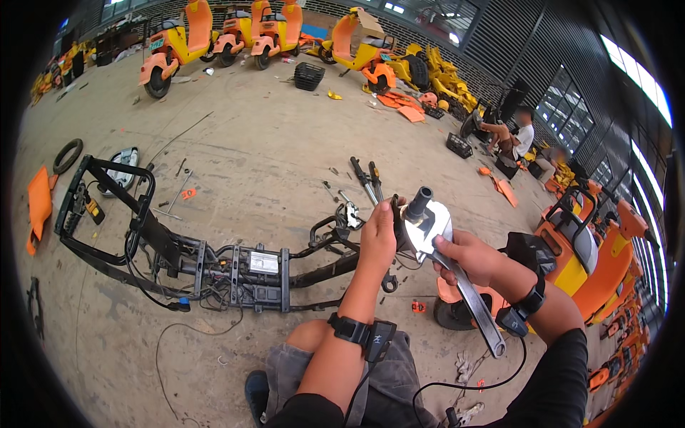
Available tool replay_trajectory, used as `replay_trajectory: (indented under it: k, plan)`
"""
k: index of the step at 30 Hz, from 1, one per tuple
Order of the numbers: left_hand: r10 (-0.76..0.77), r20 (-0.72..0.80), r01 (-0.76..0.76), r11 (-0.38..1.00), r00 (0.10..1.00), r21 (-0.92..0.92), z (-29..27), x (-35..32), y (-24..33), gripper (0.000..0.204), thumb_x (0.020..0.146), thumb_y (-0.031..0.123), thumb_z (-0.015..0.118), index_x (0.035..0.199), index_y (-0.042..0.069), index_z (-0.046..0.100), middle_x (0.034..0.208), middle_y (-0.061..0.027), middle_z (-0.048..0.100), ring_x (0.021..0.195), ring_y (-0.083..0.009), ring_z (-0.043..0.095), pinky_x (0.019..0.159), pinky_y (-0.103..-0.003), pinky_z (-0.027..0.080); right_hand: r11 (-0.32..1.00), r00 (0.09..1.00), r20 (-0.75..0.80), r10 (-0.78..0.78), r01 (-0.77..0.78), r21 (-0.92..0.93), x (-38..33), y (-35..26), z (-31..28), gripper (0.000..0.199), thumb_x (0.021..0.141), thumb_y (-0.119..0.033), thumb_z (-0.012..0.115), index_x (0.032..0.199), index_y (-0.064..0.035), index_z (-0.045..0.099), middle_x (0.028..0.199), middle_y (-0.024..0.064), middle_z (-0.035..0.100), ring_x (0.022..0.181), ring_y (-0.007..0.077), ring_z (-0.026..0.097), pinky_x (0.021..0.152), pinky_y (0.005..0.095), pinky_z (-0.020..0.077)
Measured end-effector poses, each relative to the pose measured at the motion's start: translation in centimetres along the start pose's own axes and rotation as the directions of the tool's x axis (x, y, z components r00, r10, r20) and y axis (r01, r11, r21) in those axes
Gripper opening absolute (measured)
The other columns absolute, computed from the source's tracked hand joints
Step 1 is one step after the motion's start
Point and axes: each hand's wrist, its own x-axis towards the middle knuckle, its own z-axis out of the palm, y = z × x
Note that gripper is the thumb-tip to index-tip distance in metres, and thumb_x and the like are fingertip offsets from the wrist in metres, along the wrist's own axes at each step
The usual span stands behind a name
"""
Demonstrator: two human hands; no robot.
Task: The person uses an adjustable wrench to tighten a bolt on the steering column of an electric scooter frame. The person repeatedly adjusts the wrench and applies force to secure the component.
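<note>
A long silver adjustable wrench [474, 308] is in my right hand [469, 255], with the fingers closed around it just below the head. Its bright jaws sit around the base of a short dark upright tube [421, 202] at the right end of a black scooter frame [325, 274]. My left hand [379, 232] is closed against the frame's end beside the jaws, thumb up, its other fingers partly hidden. The frame lies along the floor to my left, with cables and a white label on its middle section.
Long-handled cutters [365, 182] and loose small tools lie beyond the frame. An orange-yellow scooter [564, 246] stands close at right. More scooters [182, 46] line the back, near a black crate [309, 76]. Two people sit at far right. A loose cable [160, 357] trails at lower left.
</note>
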Motion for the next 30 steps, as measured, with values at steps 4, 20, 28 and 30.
replay_trajectory:
  k: [4, 20, 28, 30]
  plan:
    - [0.028, -0.012, -0.027, 0.999, 1.000, 0.032, 0.3, -0.2, 0.4, 0.052, 0.109, 0.037, 0.029, 0.120, -0.002, 0.062, 0.112, -0.0096, 0.069, 0.105, -0.0168, 0.063, 0.095, -0.030, 0.047, 0.998, 0.999, 0.017, -0.035, 0.034, 0.049, 0.0, 0.5, -0.3, 0.034, 0.105, -0.034, 0.050, 0.112, -0.0013, 0.048, 0.086, 0.0080, 0.059, 0.058, 0.0143, 0.054, 0.051, 0.0295, 0.0462]
    - [-0.003, -0.058, 0.009, 0.994, 0.998, 0.106, -0.2, 0.1, -0.1, 0.056, 0.109, 0.040, 0.033, 0.118, -0.005, 0.064, 0.110, -0.0096, 0.070, 0.103, -0.0161, 0.064, 0.094, -0.029, 0.047, 0.996, 0.996, -0.054, -0.066, 0.069, 0.062, 0.0, 0.6, 0.1, 0.042, 0.105, -0.042, 0.045, 0.106, 0.0000, 0.051, 0.084, 0.0086, 0.061, 0.062, 0.0148, 0.056, 0.050, 0.0310, 0.0463]
    - [-0.051, -0.030, 0.052, 0.998, 0.998, 0.040, -0.1, -0.2, 0.9, 0.056, 0.108, 0.042, 0.034, 0.118, -0.004, 0.063, 0.109, -0.0102, 0.070, 0.102, -0.0156, 0.064, 0.094, -0.029, 0.047, 0.994, 0.985, -0.148, 0.089, -0.079, 0.072, 0.4, -0.2, 0.0, 0.048, 0.102, -0.048, 0.049, 0.106, -0.0002, 0.050, 0.082, 0.0083, 0.060, 0.059, 0.0138, 0.053, 0.051, 0.0309, 0.0462]
    - [-0.027, -0.051, 0.032, 0.995, 0.998, 0.097, -0.5, -0.1, 0.3, 0.055, 0.108, 0.041, 0.034, 0.118, -0.004, 0.063, 0.110, -0.0104, 0.070, 0.103, -0.0156, 0.064, 0.094, -0.029, 0.047, 0.993, 0.995, -0.087, 0.056, -0.047, 0.104, 0.1, -0.6, 0.1, 0.044, 0.104, -0.042, 0.048, 0.112, 0.0009, 0.051, 0.085, 0.0093, 0.062, 0.062, 0.0147, 0.055, 0.056, 0.0303, 0.0489]
